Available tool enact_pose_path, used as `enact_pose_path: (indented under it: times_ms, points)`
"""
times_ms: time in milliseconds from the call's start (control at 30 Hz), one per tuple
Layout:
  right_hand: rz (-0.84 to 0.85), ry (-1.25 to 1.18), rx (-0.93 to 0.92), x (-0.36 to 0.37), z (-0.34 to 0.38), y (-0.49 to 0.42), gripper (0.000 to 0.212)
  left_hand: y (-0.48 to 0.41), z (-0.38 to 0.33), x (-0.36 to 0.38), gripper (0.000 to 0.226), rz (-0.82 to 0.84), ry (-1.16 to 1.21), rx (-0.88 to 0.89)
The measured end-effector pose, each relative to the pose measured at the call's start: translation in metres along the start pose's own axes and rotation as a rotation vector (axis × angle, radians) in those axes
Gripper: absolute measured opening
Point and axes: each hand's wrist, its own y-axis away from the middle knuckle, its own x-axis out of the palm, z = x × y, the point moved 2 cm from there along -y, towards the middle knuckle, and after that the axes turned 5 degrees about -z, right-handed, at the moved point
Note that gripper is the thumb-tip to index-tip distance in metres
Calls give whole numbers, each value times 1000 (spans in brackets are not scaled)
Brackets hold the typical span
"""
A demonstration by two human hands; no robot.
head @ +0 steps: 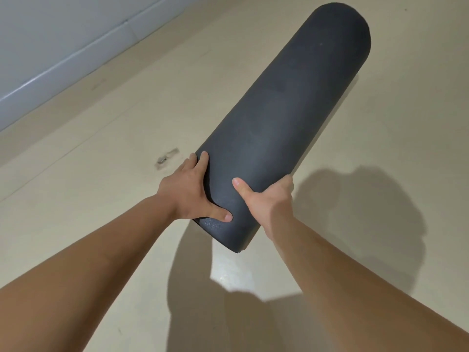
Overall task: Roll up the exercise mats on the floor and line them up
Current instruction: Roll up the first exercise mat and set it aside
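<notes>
A dark grey exercise mat (286, 113), rolled into a thick tube, stretches from the centre of the view up to the far right. Its near end is lifted above the floor, with a shadow under it. My left hand (189, 193) grips the left side of that near end, thumb across the mat's surface. My right hand (266, 199) clasps the right side of the same end, thumb on top and fingers wrapped round underneath. Whether the far end touches the floor is not visible.
The beige floor (101, 194) spreads all around, with a small scuffed mark (167, 156) just left of the mat. A pale wall with a white skirting board (58, 69) runs along the upper left. My shadow falls on the floor at the lower right.
</notes>
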Motion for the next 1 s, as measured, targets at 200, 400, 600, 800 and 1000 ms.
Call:
enact_pose_path:
  times_ms: [200,400,600,800,1000]
  points:
    - [57,99,-282,-17,-19,20,89,-2,12,-9,162,41,113,20]
    - [10,614,-1101,-32,-6,39,67,9,-3,-31,126,-46,96,135]
    - [86,776,-1087,-37,-2,34,70,25,-17,-30,100,-120,-96,100]
    - [156,736,-1069,-24,-3,29,73,16,7,-5,140,-81,5,52]
    - [302,752,-932,-17,21,23,66,0,45,-7,133,3,258,16]
